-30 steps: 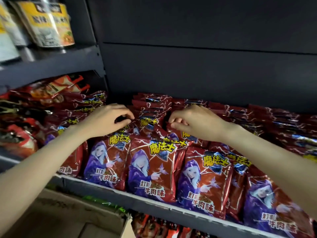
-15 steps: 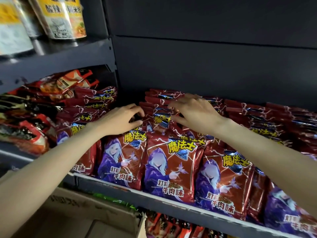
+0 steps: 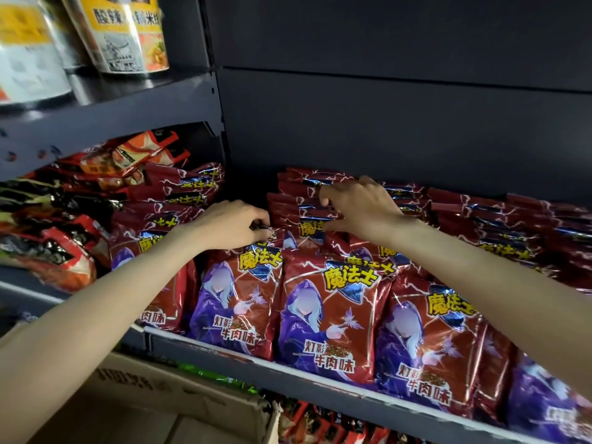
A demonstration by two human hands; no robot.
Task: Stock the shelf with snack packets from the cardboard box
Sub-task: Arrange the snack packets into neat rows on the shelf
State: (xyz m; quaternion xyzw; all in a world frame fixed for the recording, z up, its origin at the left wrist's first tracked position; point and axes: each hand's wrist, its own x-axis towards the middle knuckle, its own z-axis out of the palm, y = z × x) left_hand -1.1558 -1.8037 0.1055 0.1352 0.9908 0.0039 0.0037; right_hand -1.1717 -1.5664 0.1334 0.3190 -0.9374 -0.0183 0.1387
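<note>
Straightening the rows, we pinch our left hand (image 3: 234, 224) on the top edge of a front snack packet (image 3: 238, 296) so it stands upright, while our right hand (image 3: 358, 203), fingers spread and gripping nothing, presses the packets behind it back. The cardboard box (image 3: 153, 408) waits below the shelf (image 3: 320, 384).

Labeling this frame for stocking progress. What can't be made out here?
- Cardboard box contents: head view, cut off by the bottom edge, left forearm across it.
- Left hand fingertips: curled under, grip on a packet unclear.
- Lower shelf goods: dark, cropped.
- Cups up top: cut off.
</note>
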